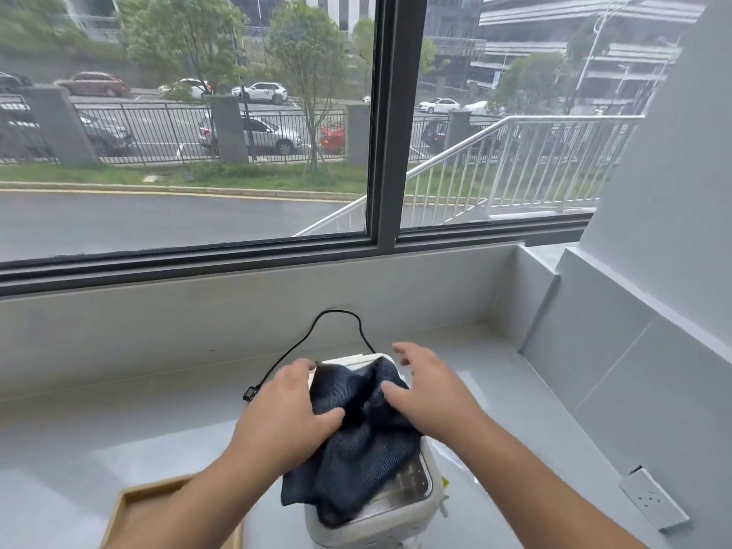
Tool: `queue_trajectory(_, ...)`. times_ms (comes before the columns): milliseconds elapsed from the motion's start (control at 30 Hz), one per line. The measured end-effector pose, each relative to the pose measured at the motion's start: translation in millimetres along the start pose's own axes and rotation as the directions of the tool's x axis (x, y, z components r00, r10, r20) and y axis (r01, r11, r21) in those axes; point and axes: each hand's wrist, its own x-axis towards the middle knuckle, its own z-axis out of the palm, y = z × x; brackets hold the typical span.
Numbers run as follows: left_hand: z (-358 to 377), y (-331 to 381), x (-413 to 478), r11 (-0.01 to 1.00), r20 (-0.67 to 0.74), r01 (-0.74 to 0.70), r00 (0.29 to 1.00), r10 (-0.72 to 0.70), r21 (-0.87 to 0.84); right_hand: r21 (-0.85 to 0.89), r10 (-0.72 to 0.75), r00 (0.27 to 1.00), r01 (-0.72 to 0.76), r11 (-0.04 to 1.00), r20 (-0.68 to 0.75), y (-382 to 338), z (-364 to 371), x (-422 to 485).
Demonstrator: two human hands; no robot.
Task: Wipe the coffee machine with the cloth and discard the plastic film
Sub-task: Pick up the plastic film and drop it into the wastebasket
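Pale grey worktop (119, 429) ran beneath a wide window, and the white coffee machine (416, 505) stood at 6 o'clock in the view. A dark blue cloth (356, 441) lay bunched over its top. The left hand (285, 410) rested on the cloth's 9 o'clock edge, fingers laid together and thumb pressing the fabric. The right hand (427, 394) touched its 3 o'clock side, fingers spread. A black cable (336, 312) looped off at 12 o'clock, a wooden tray (134, 501) sat at 8 o'clock, and a wall socket (651, 499) at 3 o'clock.
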Motion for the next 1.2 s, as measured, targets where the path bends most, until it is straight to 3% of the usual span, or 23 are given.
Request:
queue_trajectory(100,12.1,-2.5,1.6,0.983,0.010,-0.164,0.986,0.163,0.078,-0.194,-0.189,0.982,0.189,0.963,0.019,1.8,12.1,-4.6)
queue_trajectory(233,14.7,4.7,4.8,0.950,0.108,-0.248,0.967,0.230,0.192,-0.290,-0.187,0.976,0.213,0.933,0.113,3.5,21.5,-12.1)
queue_trajectory(367,18.5,11.0,8.8,0.901,0.057,-0.355,0.934,0.352,0.252,-0.277,-0.214,0.976,0.214,0.937,0.028,8.8,21.2,-22.6)
queue_trajectory(533,21.1,32.0,12.0,0.836,0.021,-0.529,0.847,0.532,0.147,-0.331,-0.188,0.976,0.143,0.933,-0.107,21.7,7.0,-45.1)
queue_trajectory(700,34.8,63.4,17.7,0.749,0.115,-0.643,0.766,0.633,0.159,-0.388,-0.002,0.983,-0.070,0.919,-0.183,47.6,-9.7,-69.9)
queue_trajectory(933,68.3,118.0,29.1,0.683,0.194,-0.699,0.715,0.672,0.210,-0.392,0.139,0.963,-0.222,0.893,-0.230,111.7,-35.8,-92.0)
queue_trajectory(1200,134.7,179.1,40.6,0.662,0.282,-0.713,0.700,0.656,0.231,-0.402,0.227,0.955,-0.287,0.870,-0.189,200.5,-53.1,-91.3)
